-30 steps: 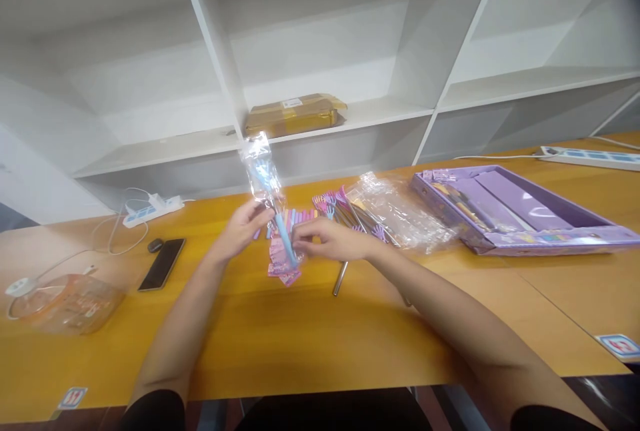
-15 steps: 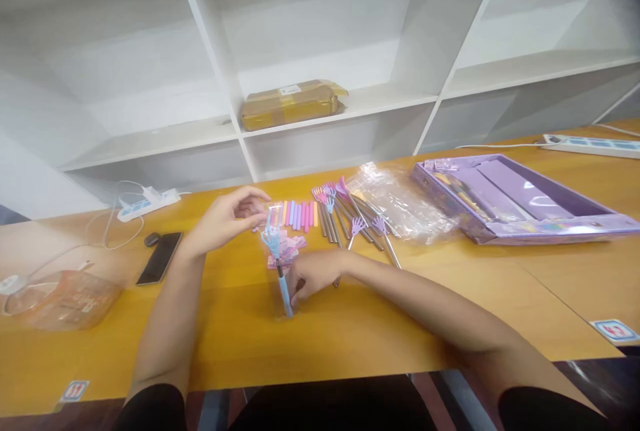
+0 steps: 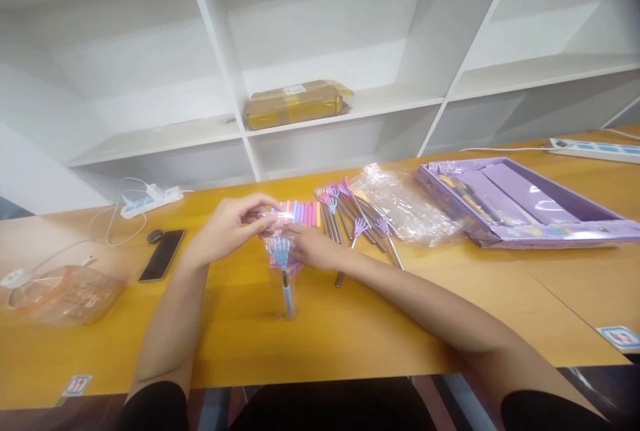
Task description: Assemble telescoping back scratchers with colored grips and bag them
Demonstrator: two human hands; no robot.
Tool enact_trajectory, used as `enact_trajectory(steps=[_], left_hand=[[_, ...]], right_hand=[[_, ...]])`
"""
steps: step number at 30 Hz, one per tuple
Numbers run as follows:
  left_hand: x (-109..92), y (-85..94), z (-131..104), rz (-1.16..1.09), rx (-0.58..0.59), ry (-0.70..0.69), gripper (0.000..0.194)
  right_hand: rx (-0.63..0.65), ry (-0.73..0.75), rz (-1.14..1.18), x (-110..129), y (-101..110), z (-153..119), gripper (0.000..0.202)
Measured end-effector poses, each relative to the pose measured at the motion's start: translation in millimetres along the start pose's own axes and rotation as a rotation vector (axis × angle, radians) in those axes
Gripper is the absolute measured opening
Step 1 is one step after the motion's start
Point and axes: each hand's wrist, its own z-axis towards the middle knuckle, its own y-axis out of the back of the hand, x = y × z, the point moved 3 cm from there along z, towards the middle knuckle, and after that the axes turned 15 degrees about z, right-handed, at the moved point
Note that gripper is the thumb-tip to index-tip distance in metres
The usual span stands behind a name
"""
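A blue hand-shaped scratcher (image 3: 280, 254) with a blue handle hangs in a clear plastic bag (image 3: 295, 294). My left hand (image 3: 240, 223) pinches the bag's top edge from the left. At the bag's upper right is my right hand (image 3: 307, 244), fingers closed near the top, their tips partly blurred. Behind the hands lies a row of pink, purple, blue and orange tubes (image 3: 310, 214). Pink printed packets (image 3: 295, 268) show beneath the bag. Several metal rods with hand-shaped heads (image 3: 360, 226) lie right of my right hand.
Crumpled clear plastic (image 3: 400, 208) and an open purple box (image 3: 530, 194) lie to the right. On the left are a phone (image 3: 163, 256), a power strip (image 3: 153, 201) and an orange-printed bag (image 3: 75, 294). A taped parcel (image 3: 297, 104) sits on the shelf behind.
My right hand has moved up from beside the scratcher's handle to the bag's top, near my left hand. The bagged scratcher has shifted slightly and stands straighter.
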Motion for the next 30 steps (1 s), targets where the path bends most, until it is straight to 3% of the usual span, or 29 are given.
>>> enact_trajectory(steps=[2,8,18,23,26,30], left_hand=[[-0.1,-0.1,0.7,-0.056,-0.030,0.004,0.027],[-1.8,-0.5,1.8,-0.133,-0.103,-0.058,0.026],[2.5,-5.1,3.0,-0.161,-0.172,-0.153,0.032],[7.9,-6.3,2.7,-0.163,-0.231,-0.238,0.020],[5.1,-4.1,3.3,-0.098,-0.208,-0.284,0.011],[-6.5,1.4,5.1,0.036,-0.202,-0.279,0.028]], right_hand=[[-0.050,0.035,-0.066,-5.6,-9.4,-0.9,0.037],[-0.014,-0.005,-0.033,-20.0,-22.0,-1.5,0.019],[-0.105,-0.097,0.141,-26.2,-12.6,3.3,0.053],[-0.170,-0.173,0.271,-25.3,-11.6,4.6,0.043],[-0.193,-0.186,0.347,-18.8,1.2,7.0,0.027],[-0.248,-0.182,0.407,1.1,42.8,5.1,0.018]])
